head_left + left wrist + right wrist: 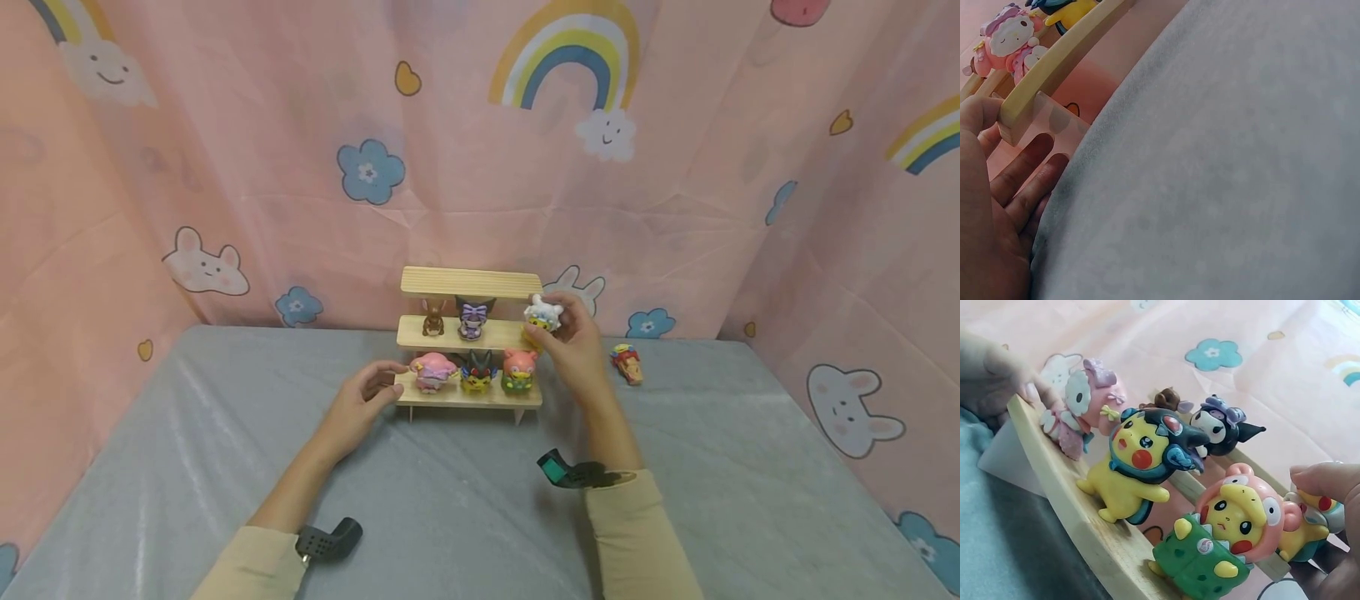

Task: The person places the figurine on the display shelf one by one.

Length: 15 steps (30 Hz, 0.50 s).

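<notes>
My left hand grips the left end of the bottom tier of a three-tier wooden display stand, thumb and fingertips at its edge. My right hand pinches a yellow figurine in a white hood at the right end of the middle tier; whether its base touches the wood is hidden. Left of it on that tier are a brown figurine and a purple-and-black figurine. The bottom tier bears a pink figurine, a dark-hooded yellow figurine and a pink-hooded figurine in green.
A red-and-tan figurine lies on the grey cloth-covered table, right of the stand. The top tier is bare wood. A pink patterned curtain hangs close behind the stand and along both sides.
</notes>
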Available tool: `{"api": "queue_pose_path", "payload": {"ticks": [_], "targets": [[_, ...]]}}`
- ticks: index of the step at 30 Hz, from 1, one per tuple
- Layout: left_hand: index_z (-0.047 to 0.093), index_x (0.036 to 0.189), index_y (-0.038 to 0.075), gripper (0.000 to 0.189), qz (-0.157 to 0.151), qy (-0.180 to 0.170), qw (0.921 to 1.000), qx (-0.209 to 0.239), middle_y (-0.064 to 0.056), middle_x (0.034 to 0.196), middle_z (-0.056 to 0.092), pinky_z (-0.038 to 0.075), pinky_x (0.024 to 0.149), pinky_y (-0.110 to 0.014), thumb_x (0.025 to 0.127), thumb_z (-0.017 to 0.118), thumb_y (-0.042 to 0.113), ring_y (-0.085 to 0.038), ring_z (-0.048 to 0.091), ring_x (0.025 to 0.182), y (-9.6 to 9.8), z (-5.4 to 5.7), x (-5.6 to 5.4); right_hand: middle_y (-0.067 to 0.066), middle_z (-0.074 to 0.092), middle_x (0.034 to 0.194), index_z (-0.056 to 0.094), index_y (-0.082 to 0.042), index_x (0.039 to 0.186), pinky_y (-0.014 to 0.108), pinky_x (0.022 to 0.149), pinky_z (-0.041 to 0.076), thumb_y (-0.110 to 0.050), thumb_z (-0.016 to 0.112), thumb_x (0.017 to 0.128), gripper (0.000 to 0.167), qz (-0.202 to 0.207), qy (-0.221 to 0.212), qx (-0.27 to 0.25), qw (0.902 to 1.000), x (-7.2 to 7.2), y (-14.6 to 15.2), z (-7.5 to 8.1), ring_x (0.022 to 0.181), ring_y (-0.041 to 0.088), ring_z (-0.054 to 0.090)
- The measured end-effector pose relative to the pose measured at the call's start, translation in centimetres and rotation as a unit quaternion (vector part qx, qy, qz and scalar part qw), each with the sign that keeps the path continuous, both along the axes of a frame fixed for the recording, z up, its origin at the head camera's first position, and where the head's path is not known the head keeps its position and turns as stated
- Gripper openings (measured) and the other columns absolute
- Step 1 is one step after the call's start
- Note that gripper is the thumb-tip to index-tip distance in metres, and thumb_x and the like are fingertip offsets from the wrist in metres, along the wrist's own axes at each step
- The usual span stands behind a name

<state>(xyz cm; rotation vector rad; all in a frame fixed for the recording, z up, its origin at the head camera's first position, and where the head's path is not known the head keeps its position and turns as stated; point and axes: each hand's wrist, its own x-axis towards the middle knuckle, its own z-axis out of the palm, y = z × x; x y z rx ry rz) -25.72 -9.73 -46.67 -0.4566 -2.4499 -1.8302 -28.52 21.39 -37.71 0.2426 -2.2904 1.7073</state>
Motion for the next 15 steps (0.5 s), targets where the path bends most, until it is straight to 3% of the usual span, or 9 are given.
{"api": "queue_pose_path", "payload": {"ticks": [6,10,15], "targets": [[0.061,0.129,0.008,0.031,0.0,-0.001,1.0,0.001,-0.015,0.125,0.068,0.05,0.097,-0.035,0.102,0.06,0.021,-0.025,0.062,0.115,0.01,-0.07,-0.03,0.007,0.059,0.137,0.056,-0.007,0.131,0.019,0.093,0.049,-0.008,0.071,0.093,0.04,0.002,0.007,-0.015,0.9999,-0.02,-0.03,-0.01,0.114,0.013,0.058],[0.061,0.129,0.007,0.03,-0.001,0.001,1.0,0.003,-0.016,0.124,0.068,0.05,0.096,-0.032,0.102,0.06,0.02,-0.025,0.062,0.114,0.0,-0.11,-0.06,0.006,0.057,0.134,0.063,-0.009,0.13,0.022,0.094,0.048,-0.015,0.076,0.091,0.041,-0.027,0.007,0.008,0.9996,-0.05,0.23,0.15,0.114,0.014,0.053],[0.061,0.129,0.007,0.03,-0.003,0.004,1.0,0.004,-0.016,0.125,0.068,0.05,0.095,-0.031,0.102,0.059,0.019,-0.025,0.062,0.114,-0.03,-0.01,0.0,0.007,0.06,0.129,0.066,-0.013,0.131,0.018,0.089,0.048,-0.021,0.077,0.09,0.043,-0.046,0.011,0.035,0.9983,-0.04,0.72,0.35,0.112,0.013,0.048]]}}
